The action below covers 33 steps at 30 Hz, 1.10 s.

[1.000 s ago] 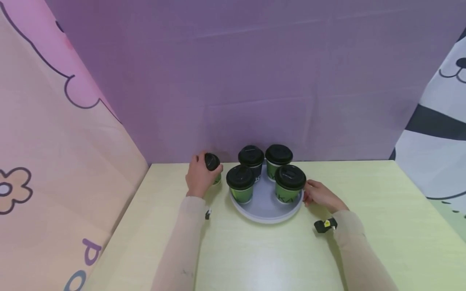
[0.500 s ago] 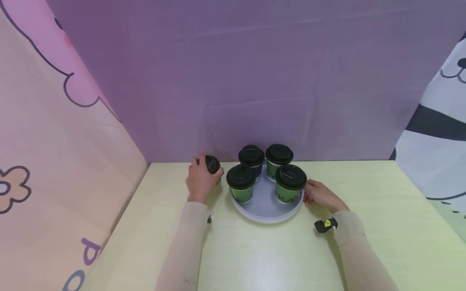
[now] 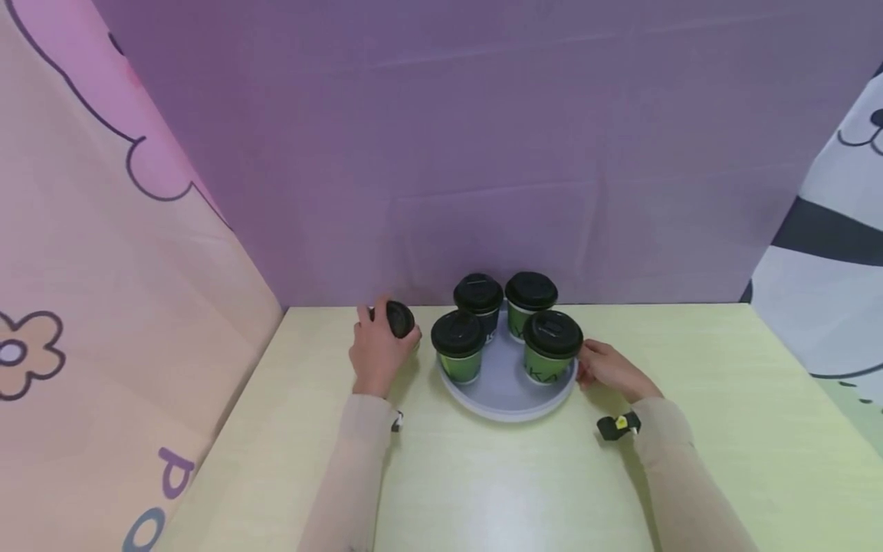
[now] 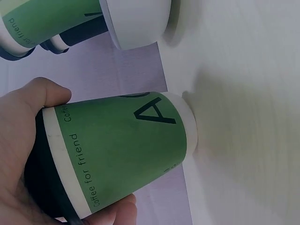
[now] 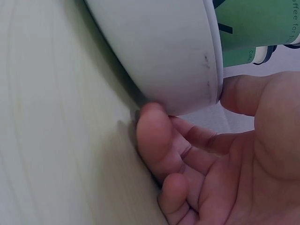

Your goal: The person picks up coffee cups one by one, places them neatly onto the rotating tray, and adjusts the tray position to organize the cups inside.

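My left hand [image 3: 379,349] grips a green paper coffee cup [image 4: 122,140] round its black lid, thumb on one side and fingers on the other. In the left wrist view the cup's white base is right at the tabletop. To its right stands a round, pale tray [image 3: 503,399] with a thick side wall. My right hand [image 3: 614,369] holds the tray's right edge; the right wrist view has its thumb at the rim and curled fingers by the lower edge. On the tray are several lidded cups, including a green front-left cup [image 3: 461,364] and a front-right cup [image 3: 548,360].
Two more lidded cups, a dark back-left one [image 3: 479,299] and a green back-right one [image 3: 530,295], stand on the tray's far side. Behind the pale wooden table [image 3: 483,483] rises a purple cloth backdrop [image 3: 441,153]. Printed cloths hang at left and right.
My left hand has drawn slightly toward me with the cup, whose green side is now mostly covered in the head view. The right hand and the tray stay put.
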Available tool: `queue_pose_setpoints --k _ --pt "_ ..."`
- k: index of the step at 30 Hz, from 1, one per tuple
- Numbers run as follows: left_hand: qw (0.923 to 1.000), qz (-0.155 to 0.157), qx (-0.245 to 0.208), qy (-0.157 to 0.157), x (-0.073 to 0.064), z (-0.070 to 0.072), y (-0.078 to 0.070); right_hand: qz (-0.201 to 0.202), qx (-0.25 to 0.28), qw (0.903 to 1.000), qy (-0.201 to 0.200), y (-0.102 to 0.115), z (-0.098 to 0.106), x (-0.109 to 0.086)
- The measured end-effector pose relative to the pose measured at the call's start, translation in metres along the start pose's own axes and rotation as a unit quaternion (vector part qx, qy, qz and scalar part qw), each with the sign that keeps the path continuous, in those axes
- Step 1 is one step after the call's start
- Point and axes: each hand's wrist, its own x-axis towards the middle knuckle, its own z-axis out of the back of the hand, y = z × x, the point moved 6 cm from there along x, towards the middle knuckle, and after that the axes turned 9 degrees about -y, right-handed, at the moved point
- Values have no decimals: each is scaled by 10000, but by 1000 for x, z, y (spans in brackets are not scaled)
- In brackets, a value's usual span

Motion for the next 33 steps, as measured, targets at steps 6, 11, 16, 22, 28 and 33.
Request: queue_pose_setpoints --k 6,11,16,22,28,33 --pt "10000 3 10 82 0 2 1 38 63 10000 45 -1 -1 2" --pt "9998 -3 70 160 -1 5 2 74 63 9999 107 -1 -2 2" --pt "9997 -20 74 228 -1 7 3 131 118 9997 175 -2 -2 3" --pt "9997 -30 -52 246 -1 10 4 207 172 9994 216 -2 0 3" --pt "9993 -106 -133 341 1 13 2 171 272 9993 200 -3 1 3" --pt "9989 -154 -148 418 2 22 -2 174 319 9992 193 -5 3 3"
